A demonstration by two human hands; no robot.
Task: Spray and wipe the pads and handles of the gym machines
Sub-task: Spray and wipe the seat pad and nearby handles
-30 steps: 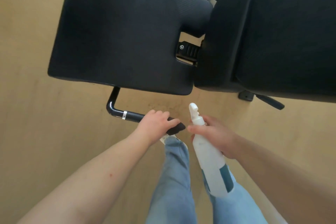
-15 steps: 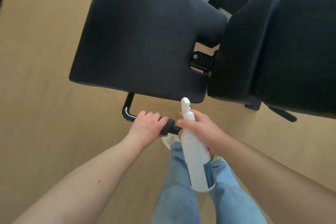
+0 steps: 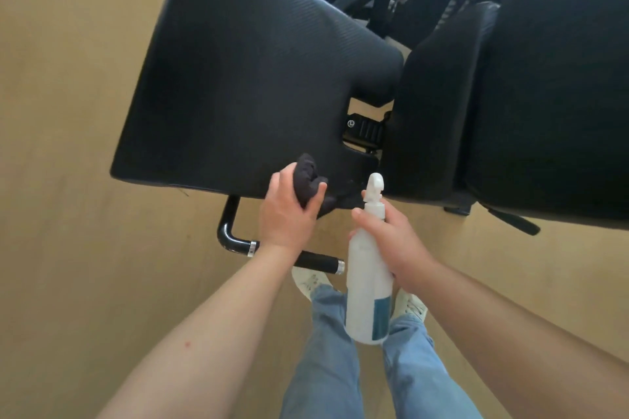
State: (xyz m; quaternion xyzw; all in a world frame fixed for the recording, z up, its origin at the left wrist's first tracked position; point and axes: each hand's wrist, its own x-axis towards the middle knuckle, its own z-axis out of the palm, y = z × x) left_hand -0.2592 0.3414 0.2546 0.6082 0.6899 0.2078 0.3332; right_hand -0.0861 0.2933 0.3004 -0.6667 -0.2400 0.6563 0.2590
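1. Seat pad: a broad black pad of textured vinyl (image 3: 258,78). It lay just beyond the fingertips of both hands, its near edge directly under the left fingers.
2. Cloth: a dark bunched wiping cloth (image 3: 308,180), gripped in the left hand (image 3: 289,214). Fingers and thumb were curled round it, and it appeared to rest on the pad's near edge.
3. Bottle: a white plastic spray bottle with a teal label (image 3: 369,282), held upright in the right hand (image 3: 391,241). The fingers were wrapped round its neck with the thumb across the front. The nozzle stood above the fingertips, close to the pad's edge. Whether the trigger was being squeezed could not be told.
4. Handle: a bent black tube handle with a foam grip and chrome collars (image 3: 315,261). It sat behind the left fingers, beneath the wrist, touched by neither hand.
5. Back pad: a tall black upholstered pad (image 3: 435,112), beyond the right fingertips and untouched.
6. Step in hand, as judged: starting to wipe the seat pad from its near edge.
7. Next move, as judged: spray ahead of the cloth, then sweep the left fingers away across the pad. The back pad was left for after that.
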